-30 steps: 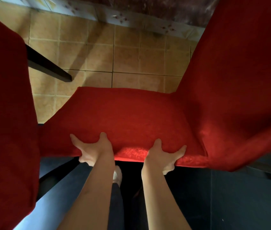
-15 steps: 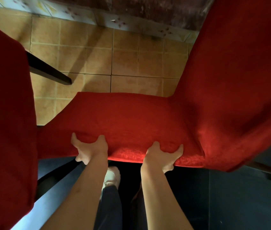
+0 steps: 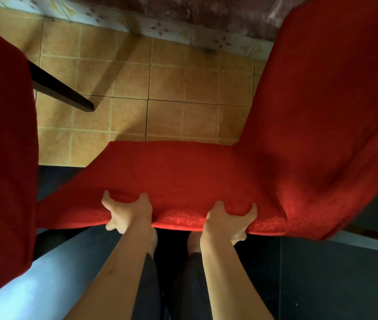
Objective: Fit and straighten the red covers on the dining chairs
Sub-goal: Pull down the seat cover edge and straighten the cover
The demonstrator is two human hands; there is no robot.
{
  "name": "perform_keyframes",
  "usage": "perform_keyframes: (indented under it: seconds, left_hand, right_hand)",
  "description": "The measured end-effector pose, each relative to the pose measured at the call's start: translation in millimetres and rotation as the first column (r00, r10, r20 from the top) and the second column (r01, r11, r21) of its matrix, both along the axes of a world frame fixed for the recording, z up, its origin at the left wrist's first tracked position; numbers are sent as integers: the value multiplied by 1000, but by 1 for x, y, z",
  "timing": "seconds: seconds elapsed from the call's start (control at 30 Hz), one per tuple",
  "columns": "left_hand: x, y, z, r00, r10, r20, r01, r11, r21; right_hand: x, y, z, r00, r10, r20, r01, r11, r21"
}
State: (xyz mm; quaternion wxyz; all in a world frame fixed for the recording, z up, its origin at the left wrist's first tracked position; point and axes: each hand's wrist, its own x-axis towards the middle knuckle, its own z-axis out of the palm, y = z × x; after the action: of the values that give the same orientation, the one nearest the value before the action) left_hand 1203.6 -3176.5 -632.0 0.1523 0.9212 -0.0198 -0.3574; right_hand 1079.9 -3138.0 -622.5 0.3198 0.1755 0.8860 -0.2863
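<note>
Since the earlier frame our view has drawn back a little: the seat sits lower in the picture, more of the tiled floor (image 3: pixel 167 88) shows beyond it, and both our hands have kept their hold on the near edge of the seat.

From the head camera we look straight down at a dining chair dressed in a red cover (image 3: pixel 183 174). The covered seat lies across the middle of the picture, and the covered backrest (image 3: pixel 317 100) rises from its right end toward the upper right corner. Our left hand (image 3: pixel 125 213) grips the front edge of the seat cover, thumb on top and fingers curled under the hem, with the cloth bunched into a small fold just beside the thumb. Our right hand (image 3: pixel 229 219) grips the same edge further right in the same way, thumb and one finger pressed into the top of the cloth. The two hands are apart, with a stretch of red hem between them.

A second chair in a red cover (image 3: pixel 3 146) fills the left side, and its dark leg (image 3: pixel 60 91) slants out over the tiles. A patterned skirting strip (image 3: pixel 164 31) runs along the far edge of the floor. Below the seat we see our dark trousers (image 3: pixel 151 285) and bare feet on a dark floor.
</note>
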Motion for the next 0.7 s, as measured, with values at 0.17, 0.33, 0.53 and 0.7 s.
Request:
perform_keyframes:
  seconds: [0.17, 0.33, 0.53, 0.7]
  left_hand:
    - [-19, 31, 3, 1000, -18, -10, 19, 1000, 22]
    - [-35, 49, 6, 1000, 0, -25, 2, 998, 57]
    - [-50, 77, 17, 993, 120, -7, -120, 992, 38]
    - [-54, 116, 32, 984, 172, -47, -168, 983, 81]
  right_hand:
    - [-18, 21, -1, 999, -33, -42, 36, 998, 56]
    - [-37, 36, 1, 998, 31, -48, -27, 996, 83]
    - [-48, 57, 8, 993, 106, -58, -100, 990, 99]
    - [-51, 87, 17, 981, 180, -66, -173, 980, 103]
